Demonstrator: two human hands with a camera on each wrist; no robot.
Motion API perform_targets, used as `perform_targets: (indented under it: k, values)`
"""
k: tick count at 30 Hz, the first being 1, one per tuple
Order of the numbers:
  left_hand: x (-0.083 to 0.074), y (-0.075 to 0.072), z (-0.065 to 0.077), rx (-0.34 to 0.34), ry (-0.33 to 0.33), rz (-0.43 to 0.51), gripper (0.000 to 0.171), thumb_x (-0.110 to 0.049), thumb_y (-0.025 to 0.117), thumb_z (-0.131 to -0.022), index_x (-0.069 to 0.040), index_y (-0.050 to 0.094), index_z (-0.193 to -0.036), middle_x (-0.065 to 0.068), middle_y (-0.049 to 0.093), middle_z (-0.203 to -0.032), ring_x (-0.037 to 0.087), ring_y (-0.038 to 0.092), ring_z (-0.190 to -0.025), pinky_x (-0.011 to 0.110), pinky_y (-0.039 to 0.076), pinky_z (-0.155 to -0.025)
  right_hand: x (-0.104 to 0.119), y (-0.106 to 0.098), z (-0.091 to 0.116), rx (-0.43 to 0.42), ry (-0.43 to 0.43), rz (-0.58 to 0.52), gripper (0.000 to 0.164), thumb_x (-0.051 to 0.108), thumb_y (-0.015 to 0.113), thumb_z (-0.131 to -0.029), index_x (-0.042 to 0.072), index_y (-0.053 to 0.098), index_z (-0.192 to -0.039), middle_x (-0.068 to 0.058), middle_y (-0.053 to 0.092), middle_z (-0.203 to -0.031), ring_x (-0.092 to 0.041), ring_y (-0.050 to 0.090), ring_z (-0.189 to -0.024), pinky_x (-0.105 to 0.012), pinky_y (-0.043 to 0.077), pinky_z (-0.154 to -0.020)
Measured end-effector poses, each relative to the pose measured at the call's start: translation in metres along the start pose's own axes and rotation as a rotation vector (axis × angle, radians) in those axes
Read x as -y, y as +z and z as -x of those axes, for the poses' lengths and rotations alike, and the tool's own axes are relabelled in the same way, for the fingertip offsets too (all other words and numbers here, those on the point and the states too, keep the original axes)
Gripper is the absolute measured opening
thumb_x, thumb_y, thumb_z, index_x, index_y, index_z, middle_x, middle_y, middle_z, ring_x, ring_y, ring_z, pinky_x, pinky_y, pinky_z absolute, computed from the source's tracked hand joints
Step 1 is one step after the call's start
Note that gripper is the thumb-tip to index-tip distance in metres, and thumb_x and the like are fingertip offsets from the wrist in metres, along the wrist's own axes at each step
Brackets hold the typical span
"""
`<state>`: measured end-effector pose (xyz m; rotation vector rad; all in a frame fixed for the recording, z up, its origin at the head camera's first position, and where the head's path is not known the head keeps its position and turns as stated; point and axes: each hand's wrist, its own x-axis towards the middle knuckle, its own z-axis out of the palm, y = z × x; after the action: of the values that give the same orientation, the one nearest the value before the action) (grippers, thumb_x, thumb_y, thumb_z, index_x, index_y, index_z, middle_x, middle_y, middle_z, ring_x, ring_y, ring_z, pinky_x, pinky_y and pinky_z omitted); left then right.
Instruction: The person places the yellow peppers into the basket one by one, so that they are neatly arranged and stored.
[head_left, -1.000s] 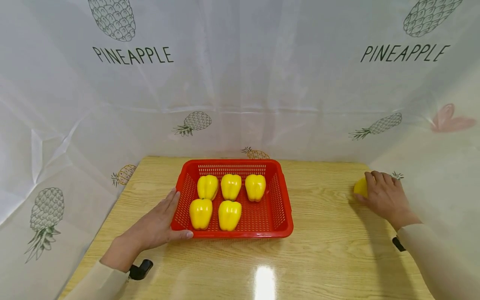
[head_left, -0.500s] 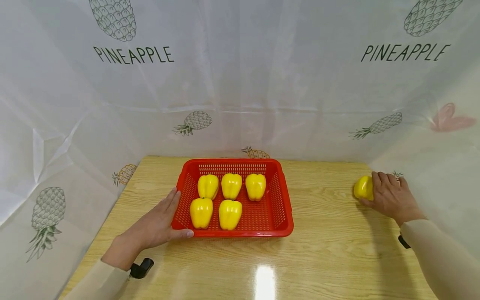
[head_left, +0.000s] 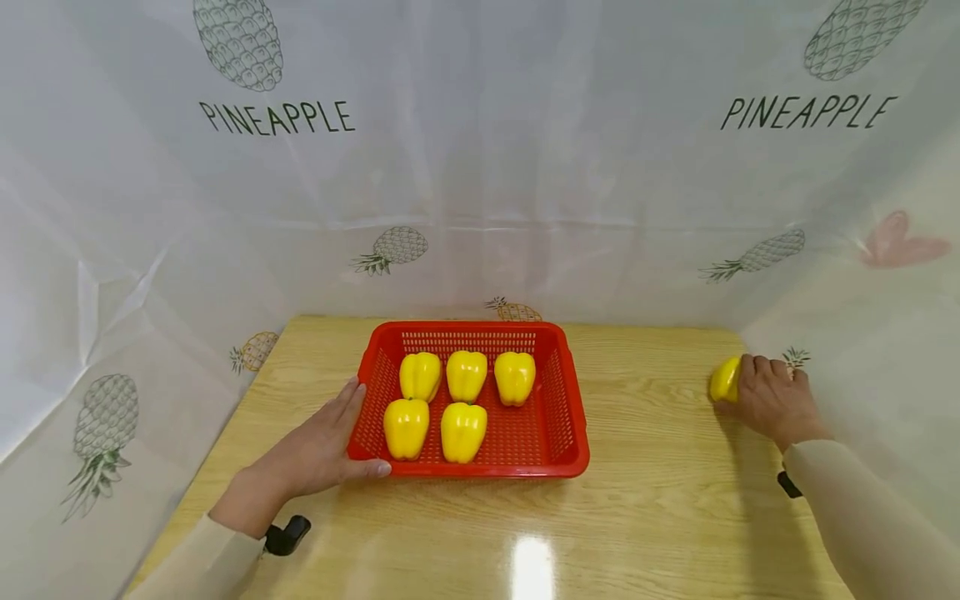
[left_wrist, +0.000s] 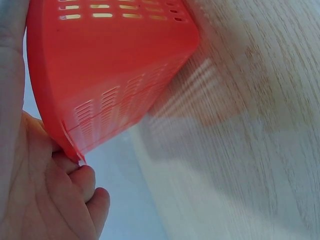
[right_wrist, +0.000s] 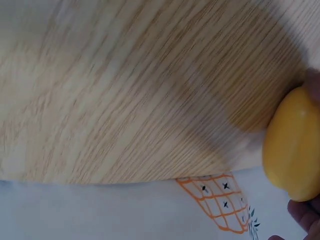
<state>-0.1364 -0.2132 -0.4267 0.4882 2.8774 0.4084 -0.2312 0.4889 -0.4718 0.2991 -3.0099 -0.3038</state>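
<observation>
A red plastic basket (head_left: 487, 467) stands on the table with several yellow bell peppers (head_left: 514, 379) inside, in a back row and a front row. My left hand (head_left: 318, 442) holds the basket's near left corner, fingers along the left side and thumb on the front rim. The left wrist view shows my fingers (left_wrist: 82, 180) bent against the basket's rim (left_wrist: 50, 100). Far to the right, my right hand (head_left: 776, 400) grips another yellow bell pepper (head_left: 724, 380) near the table's right edge. In the right wrist view that pepper (right_wrist: 295, 150) lies between thumb and fingertips, partly cut off.
The wooden table (head_left: 645, 467) runs between the basket and my right hand. A white sheet (head_left: 562, 167) printed with pineapples rises behind the table and along both sides, close to my right hand.
My right hand shifted slightly right, uncovering more of the pepper, then came back in, and its fingers now bend more around it. My left hand stays at the basket corner.
</observation>
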Motion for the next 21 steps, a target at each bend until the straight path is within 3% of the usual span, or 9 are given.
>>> perform_targets:
  k: [5, 11, 16, 21]
  values:
    - [-0.0005, 0.0002, -0.0015, 0.0, -0.005, -0.001, 0.137, -0.092, 0.057, -0.08, 0.005, 0.014, -0.167, 0.026, 0.009, -0.175, 0.052, 0.029, -0.155, 0.064, 0.037, -0.121, 0.0024, 0.0001, 0.0011, -0.034, 0.012, -0.027, 0.08, 0.045, 0.085, -0.085, -0.014, 0.039, -0.114, -0.033, 0.054, -0.101, -0.052, 0.054, -0.092, -0.069, 0.045, -0.075]
    - [0.0, 0.001, -0.0017, 0.001, -0.005, -0.002, 0.137, -0.092, 0.056, -0.08, 0.005, 0.013, -0.167, 0.025, 0.008, -0.176, 0.052, 0.028, -0.156, 0.063, 0.037, -0.121, 0.0046, 0.0007, 0.0024, -0.058, -0.006, -0.043, 0.074, 0.038, 0.087, -0.084, -0.011, 0.035, -0.104, -0.026, 0.047, -0.086, -0.045, 0.054, -0.08, -0.062, 0.046, -0.07]
    - [0.0005, 0.0011, -0.0015, 0.002, -0.005, -0.002, 0.137, -0.092, 0.056, -0.08, 0.005, 0.013, -0.167, 0.025, 0.008, -0.176, 0.052, 0.028, -0.156, 0.063, 0.037, -0.121, 0.0047, 0.0018, 0.0019, -0.079, -0.011, -0.055, 0.078, 0.037, 0.089, -0.081, -0.012, 0.034, -0.107, -0.027, 0.049, -0.087, -0.045, 0.057, -0.081, -0.061, 0.047, -0.069]
    - [0.0009, 0.0019, -0.0007, -0.013, 0.002, 0.005, 0.138, -0.093, 0.055, -0.079, 0.005, 0.014, -0.167, 0.025, 0.008, -0.176, 0.052, 0.029, -0.155, 0.063, 0.038, -0.121, 0.0069, -0.0008, -0.0007, -0.064, -0.002, -0.066, 0.084, 0.04, 0.09, -0.08, -0.014, 0.036, -0.116, -0.032, 0.055, -0.098, -0.049, 0.058, -0.089, -0.064, 0.047, -0.073]
